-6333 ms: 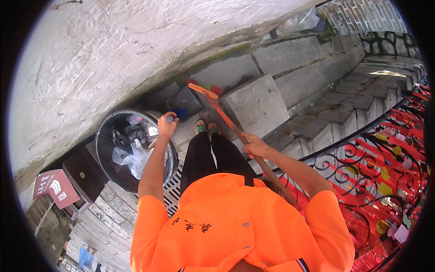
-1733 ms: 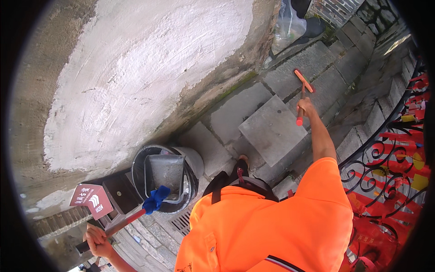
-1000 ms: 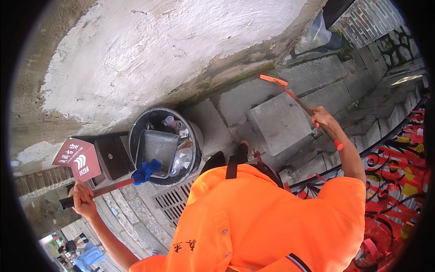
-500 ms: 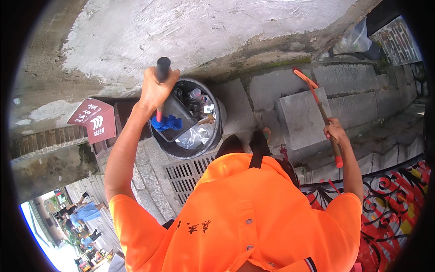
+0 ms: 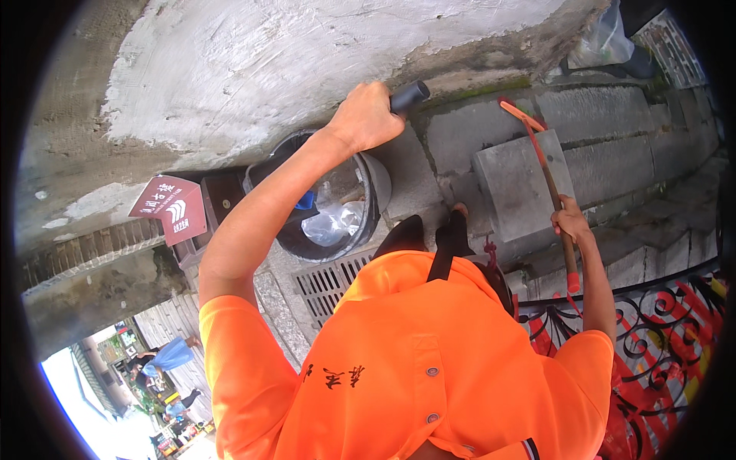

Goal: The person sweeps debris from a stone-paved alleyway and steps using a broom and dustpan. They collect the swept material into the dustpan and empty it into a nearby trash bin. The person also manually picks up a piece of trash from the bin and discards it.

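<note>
Wall (image 5: pixel 307 46), plaster, white patch on brown-grey: beyond left hand (image 5: pixel 366 116). Paving (image 5: pixel 602 115), grey stone slabs, mossy at wall foot: beyond right hand (image 5: pixel 570 219). Floor grate (image 5: pixel 328 285), slotted: bodyward of left hand. Railing (image 5: pixel 659 337), black scrolled iron: bodyward of right hand. Daylight (image 5: pixel 96 418), bright: far left of both hands.
</note>
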Demonstrator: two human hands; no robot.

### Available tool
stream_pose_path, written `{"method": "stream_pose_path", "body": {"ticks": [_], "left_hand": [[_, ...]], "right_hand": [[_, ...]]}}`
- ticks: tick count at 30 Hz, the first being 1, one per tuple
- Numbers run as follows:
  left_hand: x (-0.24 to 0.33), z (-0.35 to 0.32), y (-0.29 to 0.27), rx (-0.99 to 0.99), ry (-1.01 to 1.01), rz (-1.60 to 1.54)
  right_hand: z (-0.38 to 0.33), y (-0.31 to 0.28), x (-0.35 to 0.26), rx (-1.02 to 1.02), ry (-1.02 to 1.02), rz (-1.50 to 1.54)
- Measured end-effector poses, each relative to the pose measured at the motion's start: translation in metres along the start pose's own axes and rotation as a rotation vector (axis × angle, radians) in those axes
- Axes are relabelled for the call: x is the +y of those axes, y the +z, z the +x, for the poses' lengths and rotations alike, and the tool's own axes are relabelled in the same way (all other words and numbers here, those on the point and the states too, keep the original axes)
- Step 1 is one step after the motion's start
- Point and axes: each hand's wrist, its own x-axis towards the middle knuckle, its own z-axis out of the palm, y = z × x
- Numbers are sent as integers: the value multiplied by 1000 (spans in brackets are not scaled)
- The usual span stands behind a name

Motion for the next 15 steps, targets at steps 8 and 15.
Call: {"method": "stream_pose_path", "body": {"ticks": [8,15], "left_hand": [[19,-6,-17,265,-11,7],[7,-29,9,120,-212,-286]], "right_hand": [[-17,-8,-23,-9,-18,-32],[-13,-18,-19,-29,-4,-16]]}}
